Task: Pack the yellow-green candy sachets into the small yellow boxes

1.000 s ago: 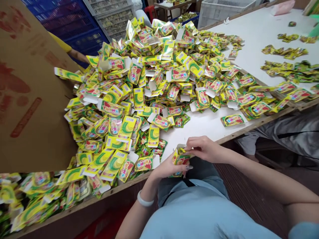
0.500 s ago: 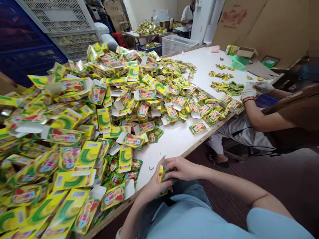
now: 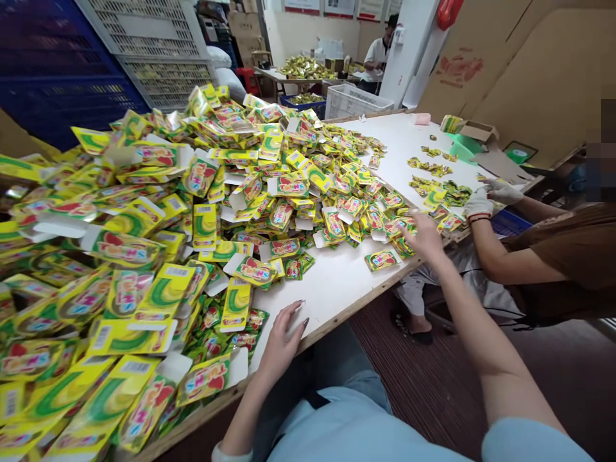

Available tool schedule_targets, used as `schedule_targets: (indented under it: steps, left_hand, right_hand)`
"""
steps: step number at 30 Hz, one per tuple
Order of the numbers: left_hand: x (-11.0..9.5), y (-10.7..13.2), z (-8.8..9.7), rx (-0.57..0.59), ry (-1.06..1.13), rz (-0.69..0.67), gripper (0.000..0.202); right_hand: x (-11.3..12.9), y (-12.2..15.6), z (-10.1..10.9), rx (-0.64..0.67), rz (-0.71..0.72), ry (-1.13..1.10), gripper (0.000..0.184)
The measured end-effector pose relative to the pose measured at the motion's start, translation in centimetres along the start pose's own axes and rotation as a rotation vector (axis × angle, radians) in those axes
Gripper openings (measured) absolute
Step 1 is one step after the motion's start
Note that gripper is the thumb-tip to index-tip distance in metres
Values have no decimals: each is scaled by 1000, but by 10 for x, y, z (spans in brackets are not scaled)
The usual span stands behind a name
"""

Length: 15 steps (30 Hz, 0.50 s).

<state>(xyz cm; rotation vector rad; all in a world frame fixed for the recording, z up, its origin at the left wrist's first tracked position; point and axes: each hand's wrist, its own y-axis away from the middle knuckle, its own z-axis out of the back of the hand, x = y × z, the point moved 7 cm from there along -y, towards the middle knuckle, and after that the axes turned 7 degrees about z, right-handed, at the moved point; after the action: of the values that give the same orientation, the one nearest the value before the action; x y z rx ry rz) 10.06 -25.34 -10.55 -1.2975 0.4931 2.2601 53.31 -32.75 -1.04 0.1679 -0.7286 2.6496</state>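
Note:
My left hand (image 3: 282, 340) is at the front edge of the white table (image 3: 332, 282), its thumb and fingers apart and nothing between them. Stretched out to the right, my right hand (image 3: 426, 236) is over the end of the heap, somewhat blurred, with fingers spread and no box visibly held. Just beyond it is a yellow candy box (image 3: 436, 196). The heap of small yellow-green cardboard boxes (image 3: 156, 289) covers the table's left side, many with white end flaps raised. Small green sachets (image 3: 212, 317) lie among the boxes near my left hand. One box (image 3: 382, 260) lies apart near the edge.
To the right, a co-worker's gloved hands (image 3: 479, 204) are beside small sachets (image 3: 457, 192). Green containers (image 3: 464, 147) and an open carton (image 3: 479, 131) stand at the far end. Crates (image 3: 149, 38) are stacked at the left; another person (image 3: 378, 58) sits at the back.
My hands, earlier together around a small box at the table's edge, are now apart. My right hand has swung forward and right, without that box visible in it; my left has opened.

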Motion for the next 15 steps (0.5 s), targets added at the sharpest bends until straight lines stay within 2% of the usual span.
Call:
schedule_targets:
  steps: [3, 4, 6, 8, 11, 13, 15]
  left_hand:
    - [5, 0, 2, -37, 43, 20, 40]
    - [6, 0, 2, -42, 51, 22, 39]
    - [7, 0, 3, -53, 62, 21, 39]
    - [8, -1, 3, -62, 68, 14, 38]
    - [8, -2, 3, -74, 78, 4, 37]
    - [8, -3, 4, -86, 82, 5, 36]
    - [9, -4, 4, -94, 84, 11, 37]
  right_hand:
    - [32, 32, -58, 277, 94, 103, 90]
    - [34, 41, -72, 340, 92, 139, 95]
    - [24, 49, -86, 396, 53, 182, 94]
    - [4, 48, -87, 381, 3, 174, 88]
    - [-24, 43, -77, 331, -43, 138, 82]
    - [-33, 43, -71, 301, -66, 126, 83]
    - [-32, 41, -68, 269, -75, 102, 86]
